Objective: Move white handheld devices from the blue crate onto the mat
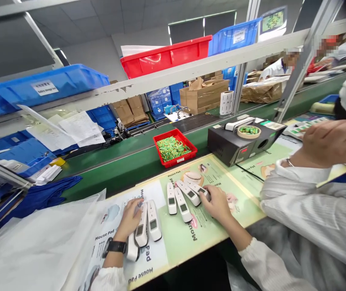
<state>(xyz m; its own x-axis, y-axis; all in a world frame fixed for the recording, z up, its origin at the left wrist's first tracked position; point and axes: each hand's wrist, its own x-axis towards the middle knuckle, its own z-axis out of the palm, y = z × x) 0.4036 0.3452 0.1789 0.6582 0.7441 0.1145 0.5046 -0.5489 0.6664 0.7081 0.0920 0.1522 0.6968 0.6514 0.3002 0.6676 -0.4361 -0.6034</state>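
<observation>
My left hand [131, 218], with a black watch on its wrist, closes over the upper end of a white handheld device [141, 229] with a small dark screen. Another such device [154, 220] lies just right of it, and a third [133, 249] is partly hidden beneath my hand and the held one. My right hand [218, 203] is closed at the lower end of a white device [197, 188], the rightmost of several fanned out on the green mat. Nearest the middle lie two more, a device [183, 205] and its neighbour [171, 198].
Beyond the mat [173, 242], a red tray [177, 159] of green batteries sits beside the green conveyor [115, 161]. A black box [245, 139] carries a round dish of batteries [248, 131]. Translucent sheeting [39, 242] covers the left. A co-worker's arm [327, 145] is close at right.
</observation>
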